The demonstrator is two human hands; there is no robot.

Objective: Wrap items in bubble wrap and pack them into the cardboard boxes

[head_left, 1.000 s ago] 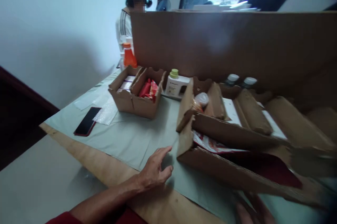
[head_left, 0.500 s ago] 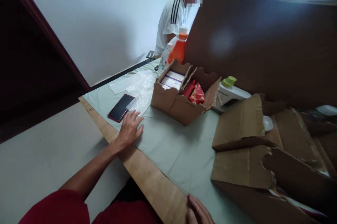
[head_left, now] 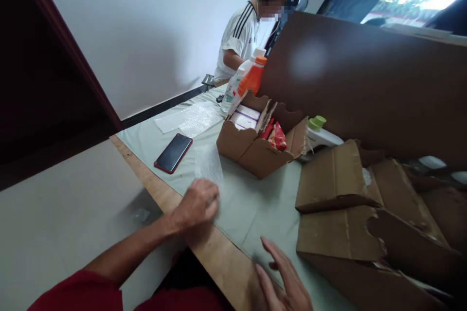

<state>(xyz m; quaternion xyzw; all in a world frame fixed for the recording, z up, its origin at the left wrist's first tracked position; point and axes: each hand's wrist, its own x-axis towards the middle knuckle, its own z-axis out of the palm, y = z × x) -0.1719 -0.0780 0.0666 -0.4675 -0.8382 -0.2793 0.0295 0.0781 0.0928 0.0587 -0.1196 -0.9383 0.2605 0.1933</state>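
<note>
The left hand (head_left: 197, 202) is curled shut on the near edge of a sheet of bubble wrap (head_left: 208, 165), which stretches away from the knuckles over the green cloth (head_left: 237, 204). Half a second ago this hand lay flat and open on the wrap right beside the phone (head_left: 173, 153). Now it sits back at the wooden table edge (head_left: 215, 257), and the sheet has come with it, so the phone lies beyond and to the left of the fingers, apart from them. The small cardboard box (head_left: 255, 148) stands ahead and to the right of the hand. The right hand (head_left: 288, 277) shows more than before, palm open and fingers spread apart, holding nothing, with the large cardboard box (head_left: 339, 233) just to its right. A co-worker (head_left: 239, 36) sits far beyond both hands.
</note>
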